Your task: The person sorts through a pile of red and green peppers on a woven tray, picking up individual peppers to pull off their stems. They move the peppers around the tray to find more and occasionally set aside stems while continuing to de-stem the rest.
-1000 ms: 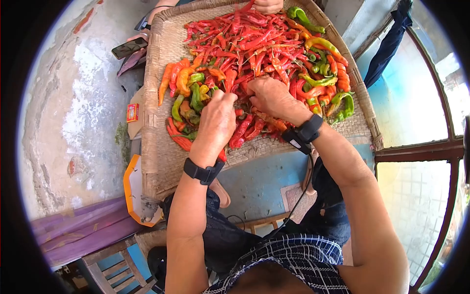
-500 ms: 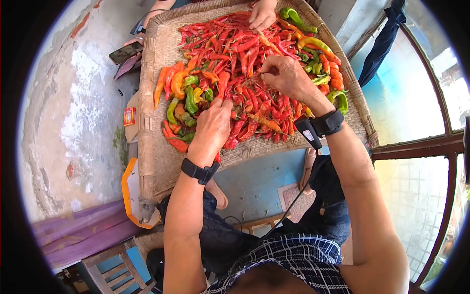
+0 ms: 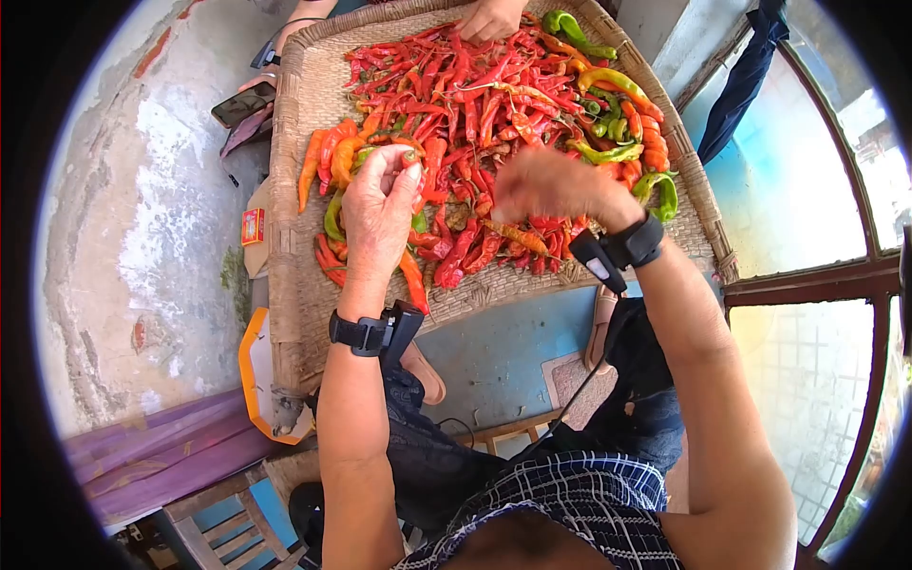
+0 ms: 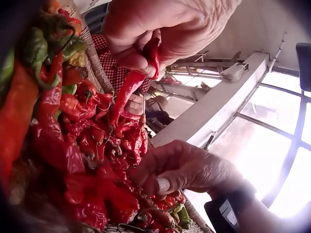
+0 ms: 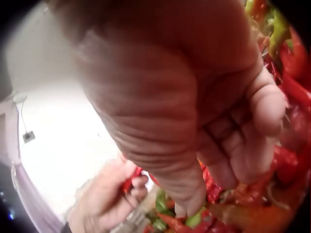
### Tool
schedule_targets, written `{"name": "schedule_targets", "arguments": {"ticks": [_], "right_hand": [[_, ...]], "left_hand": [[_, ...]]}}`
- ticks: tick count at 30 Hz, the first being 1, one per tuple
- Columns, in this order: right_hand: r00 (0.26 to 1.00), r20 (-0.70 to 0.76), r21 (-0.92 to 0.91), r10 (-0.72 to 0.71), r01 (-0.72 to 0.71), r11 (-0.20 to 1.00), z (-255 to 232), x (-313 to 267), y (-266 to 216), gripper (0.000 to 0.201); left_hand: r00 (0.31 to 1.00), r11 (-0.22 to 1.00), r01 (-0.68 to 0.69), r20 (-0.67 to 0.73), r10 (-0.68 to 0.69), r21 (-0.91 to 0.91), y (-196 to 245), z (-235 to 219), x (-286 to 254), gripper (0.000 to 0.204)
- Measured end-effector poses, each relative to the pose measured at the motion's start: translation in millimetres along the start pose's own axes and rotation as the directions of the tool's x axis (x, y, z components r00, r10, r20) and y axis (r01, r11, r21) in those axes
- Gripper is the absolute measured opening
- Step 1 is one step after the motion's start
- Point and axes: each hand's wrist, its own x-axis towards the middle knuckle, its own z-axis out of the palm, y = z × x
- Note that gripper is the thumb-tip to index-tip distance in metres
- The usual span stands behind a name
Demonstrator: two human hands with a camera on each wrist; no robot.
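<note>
My left hand (image 3: 381, 211) pinches a red pepper (image 3: 409, 159) between thumb and fingers, raised over the left part of the woven tray (image 3: 294, 190). In the left wrist view the red pepper (image 4: 127, 92) hangs down from that hand (image 4: 163, 29). My right hand (image 3: 565, 187), blurred, is above the red peppers (image 3: 465, 252) right of the tray's middle. The right wrist view shows this hand (image 5: 194, 107) with its fingers loosely bent and nothing seen between them. Green peppers (image 3: 332, 217) and orange peppers (image 3: 314, 171) lie at the tray's left side.
Another person's hand (image 3: 491, 19) touches peppers at the tray's far edge; a phone (image 3: 244, 104) is held at the left. A small red box (image 3: 252, 226) and an orange-edged container (image 3: 255, 370) are left of the tray. Windows (image 3: 803, 361) stand at the right.
My left hand has lifted from the peppers and turned, a red pepper now in its fingers. The right hand has moved slightly down and left. The other person's hand has shifted left and up.
</note>
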Motion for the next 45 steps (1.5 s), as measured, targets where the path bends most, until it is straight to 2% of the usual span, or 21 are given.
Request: {"name": "schedule_targets", "arguments": {"ticks": [4,6,10,12,14,15,16,18,19,22,25,28,32,34,35,36,37,38,41,42,45], "right_hand": [[0.995,0.079,-0.218,0.055,-0.037,0.975,22,-5,-14,0.028],[0.994,-0.093,-0.049,-0.052,0.047,0.998,28,-3,-4,0.026],[0.996,-0.011,0.175,-0.093,0.093,0.98,4,-6,-2,0.019],[0.981,0.072,0.45,0.181,-0.194,0.872,-12,-10,-4,0.017],[0.917,-0.355,0.653,0.18,0.106,0.75,-18,-8,4,0.021],[0.758,-0.573,0.757,0.312,0.343,0.556,-17,1,6,0.028],[0.76,-0.572,0.757,0.309,0.343,0.556,-19,4,8,0.028],[0.597,-0.722,0.643,0.351,0.389,0.66,-22,7,11,0.037],[0.64,-0.714,0.432,0.285,0.082,0.898,-12,5,-1,0.041],[0.897,-0.435,0.336,-0.081,0.245,0.909,14,9,-18,0.027],[0.95,-0.297,0.374,-0.097,0.209,0.903,29,12,-24,0.02],[0.986,-0.16,0.398,-0.036,0.098,0.912,23,8,-18,0.025],[0.995,-0.005,0.309,-0.104,0.101,0.946,-7,-3,-10,0.023],[0.969,-0.136,0.453,0.208,-0.126,0.883,-22,-10,-10,0.021],[0.969,-0.135,0.452,0.208,-0.126,0.883,-23,-7,-2,0.021],[0.863,-0.461,0.372,0.205,-0.022,0.928,-23,-2,5,0.024],[0.66,-0.734,0.257,0.16,0.051,0.965,-22,0,11,0.026],[0.658,-0.736,0.254,0.157,0.054,0.966,-22,-1,18,0.026],[0.963,-0.268,0.086,-0.009,0.034,0.996,-13,-16,14,0.03],[0.994,-0.101,0.004,-0.041,0.042,0.999,-8,-22,3,0.027],[0.994,-0.096,-0.194,-0.045,0.025,0.981,23,-29,0,0.022]], "left_hand": [[0.999,0.992,-0.013,-0.035,0.009,-0.128,6,-1,0,0.017],[0.999,0.991,-0.007,-0.035,0.002,-0.136,5,-1,-2,0.017],[0.998,0.99,0.026,-0.048,-0.033,-0.141,5,-4,-9,0.018],[0.994,0.991,0.018,-0.102,-0.032,-0.136,6,-3,-9,0.016],[0.993,0.988,0.07,-0.084,-0.082,-0.14,6,-6,-10,0.015],[0.993,0.987,0.074,-0.086,-0.086,-0.14,4,-7,-11,0.015],[0.993,0.984,0.099,-0.042,-0.106,-0.148,3,-8,-12,0.016],[0.992,0.981,0.122,0.005,-0.122,-0.152,1,-7,-11,0.017],[0.994,0.982,0.107,0.009,-0.107,-0.158,0,-3,-11,0.017],[0.995,0.982,0.097,0.03,-0.093,-0.164,5,6,-7,0.016],[0.985,0.971,0.164,0.076,-0.153,-0.176,8,9,-10,0.018],[0.989,0.985,0.09,0.131,-0.07,-0.15,-4,11,-11,0.024],[0.97,0.976,0.148,0.167,-0.175,0.16,-5,2,-15,0.034],[0.974,0.913,-0.015,0.214,-0.08,0.408,-9,-1,-17,0.031],[0.976,0.898,-0.045,0.212,-0.054,0.438,-10,0,-19,0.027],[0.976,0.898,-0.046,0.211,-0.053,0.437,-8,2,-22,0.027],[0.97,0.893,-0.098,0.241,-0.013,0.44,-7,3,-24,0.025],[0.962,0.884,-0.15,0.272,0.028,0.442,-6,4,-26,0.023],[0.944,0.864,-0.201,0.328,0.044,0.462,-3,8,-32,0.022],[0.936,0.856,-0.196,0.352,0.017,0.478,-1,10,-34,0.022],[0.896,0.828,-0.243,0.444,-0.008,0.505,2,14,-39,0.028]]}}
